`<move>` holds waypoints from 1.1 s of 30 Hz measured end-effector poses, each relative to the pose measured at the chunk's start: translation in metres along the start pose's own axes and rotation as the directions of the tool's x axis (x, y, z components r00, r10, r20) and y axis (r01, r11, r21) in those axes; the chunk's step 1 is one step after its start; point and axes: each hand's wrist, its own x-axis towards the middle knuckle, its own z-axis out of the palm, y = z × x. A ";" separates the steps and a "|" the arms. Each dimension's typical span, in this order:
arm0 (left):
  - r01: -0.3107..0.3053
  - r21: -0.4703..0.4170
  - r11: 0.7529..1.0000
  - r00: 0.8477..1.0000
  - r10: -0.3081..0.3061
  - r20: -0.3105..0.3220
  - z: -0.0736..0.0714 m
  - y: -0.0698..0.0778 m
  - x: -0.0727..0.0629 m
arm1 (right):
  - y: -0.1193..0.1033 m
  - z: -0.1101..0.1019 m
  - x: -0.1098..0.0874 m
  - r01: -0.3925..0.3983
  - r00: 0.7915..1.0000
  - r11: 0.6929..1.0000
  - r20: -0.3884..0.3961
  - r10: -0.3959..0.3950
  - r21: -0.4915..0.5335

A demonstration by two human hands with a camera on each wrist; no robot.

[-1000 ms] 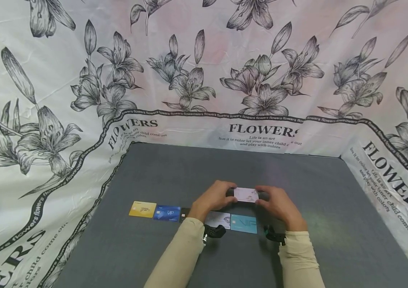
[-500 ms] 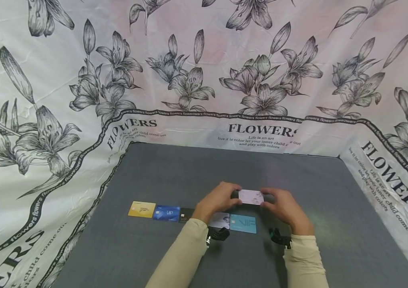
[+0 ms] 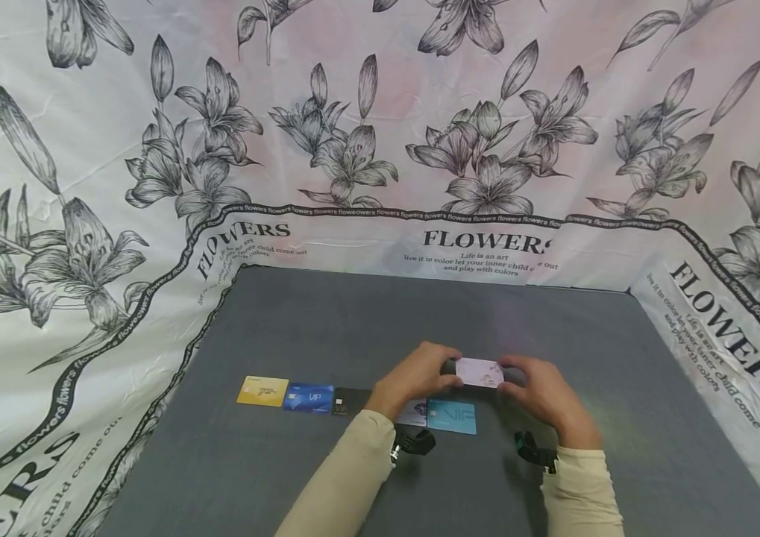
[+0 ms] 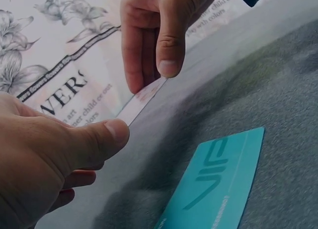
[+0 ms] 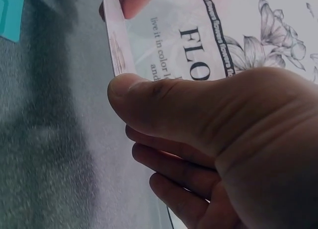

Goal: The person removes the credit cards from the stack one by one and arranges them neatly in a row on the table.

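Note:
A pale pink card (image 3: pixel 479 372) with a faint floral print is held above the grey table, pinched at both short ends. My left hand (image 3: pixel 423 379) grips its left end between thumb and fingers. At the other end, my right hand (image 3: pixel 547 394) pinches it the same way. In the left wrist view the card (image 4: pixel 141 101) is seen nearly edge-on, stretched between the two thumbs. Below the hands lies a teal VIP card (image 3: pixel 452 417), the rightmost in a row. Beside it, a whitish patterned card (image 3: pixel 415 412) is partly hidden by my left wrist.
The row runs left through a black card (image 3: pixel 347 402), a blue VIP card (image 3: pixel 309 397) and a yellow card (image 3: pixel 262 391) on the grey tabletop (image 3: pixel 326 321). A flower-printed cloth (image 3: pixel 353 171) hangs behind the table and along its sides.
Both hands have moved right and slightly nearer with the pink card between them. More of the black card now shows. The row of cards has stayed in place.

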 end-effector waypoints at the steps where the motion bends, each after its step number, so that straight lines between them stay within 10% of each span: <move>1: 0.005 -0.004 1.000 1.000 -0.005 0.003 0.001 0.002 0.000 | 0.000 -0.001 -0.002 -0.006 1.000 1.000 -0.001 0.006 0.003; 33: -0.119 0.105 0.987 0.992 0.122 -0.018 0.030 0.034 -0.001 | 0.024 -0.012 -0.037 -0.054 0.998 0.998 0.034 0.055 -0.025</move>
